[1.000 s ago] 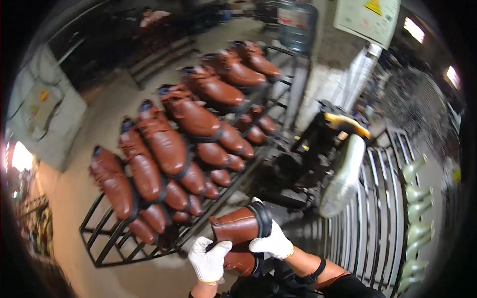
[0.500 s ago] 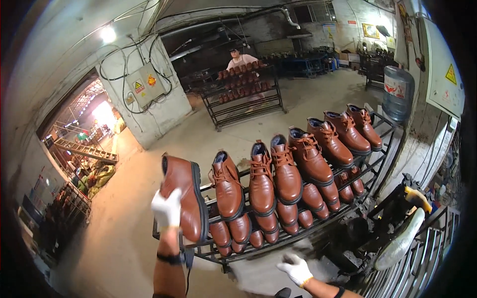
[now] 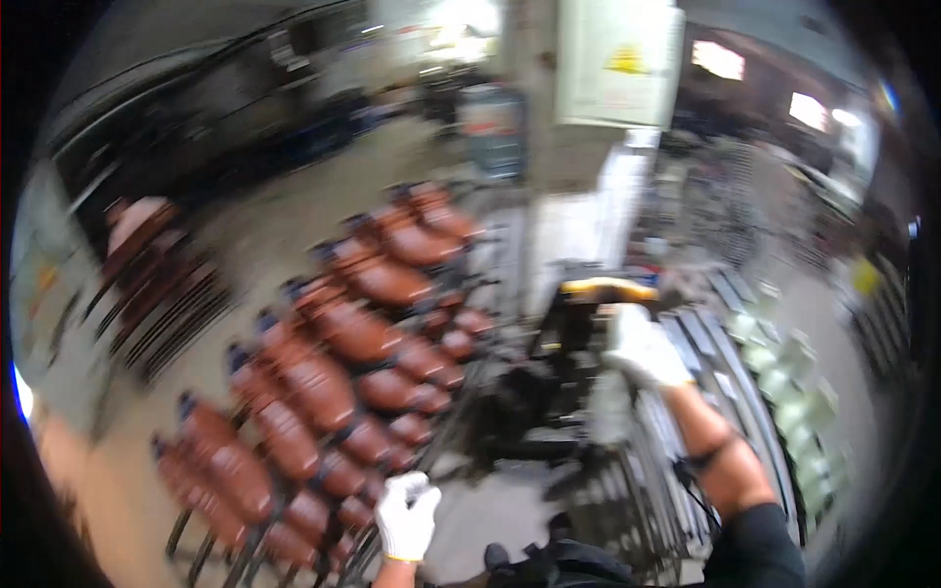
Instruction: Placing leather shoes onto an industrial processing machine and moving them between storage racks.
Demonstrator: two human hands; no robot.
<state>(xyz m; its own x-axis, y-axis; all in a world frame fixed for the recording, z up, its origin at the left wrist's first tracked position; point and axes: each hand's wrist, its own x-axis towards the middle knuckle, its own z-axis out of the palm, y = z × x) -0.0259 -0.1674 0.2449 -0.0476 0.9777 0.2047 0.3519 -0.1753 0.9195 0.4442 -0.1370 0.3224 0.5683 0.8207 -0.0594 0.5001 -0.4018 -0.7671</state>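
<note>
My left hand (image 3: 407, 517), in a white knit glove, hovers low beside the shoe rack. Its fingers are loosely curled and a little apart, and no shoe is in it. My right hand (image 3: 644, 349), gloved the same way, is stretched out to a dark machine (image 3: 529, 397), just below its yellow top part (image 3: 610, 288). Beneath that hand shows a pale green shoe last (image 3: 610, 407); blur hides whether the fingers hold it. Brown lace-up shoes (image 3: 309, 387) fill the rack on my left, with one more brown shoe (image 3: 227, 459) near its close end.
Right of the machine stands a metal slatted rack (image 3: 652, 461), with a row of pale green lasts (image 3: 784, 392) beyond it. A water bottle (image 3: 493, 132) and a grey electrical cabinet (image 3: 618, 64) are ahead. A person (image 3: 137, 223) is by another shoe rack (image 3: 176, 304) at far left.
My view has swung right. The brown shoe has left my left hand and that hand has come down beside the rack. My right hand has reached forward to the machine.
</note>
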